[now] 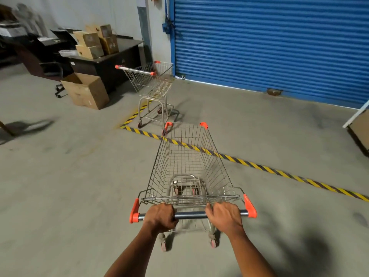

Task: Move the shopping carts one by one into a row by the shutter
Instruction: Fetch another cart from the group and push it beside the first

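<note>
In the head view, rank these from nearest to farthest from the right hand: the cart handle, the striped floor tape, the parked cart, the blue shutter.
1. Cart handle: gripped by the right hand.
2. Striped floor tape: on the floor ahead, crossing under the basket front.
3. Parked cart: beyond the tape, ahead to the left.
4. Blue shutter: at the back wall, just past the parked cart.

Dim, even indoor light — soft shadows on the floor [60,176], blurred, bowed edges.

I see my two bare arms reach out in front of me. My left hand [161,216] is curled tight. My right hand [224,216] is curled tight too, near it.
</note>
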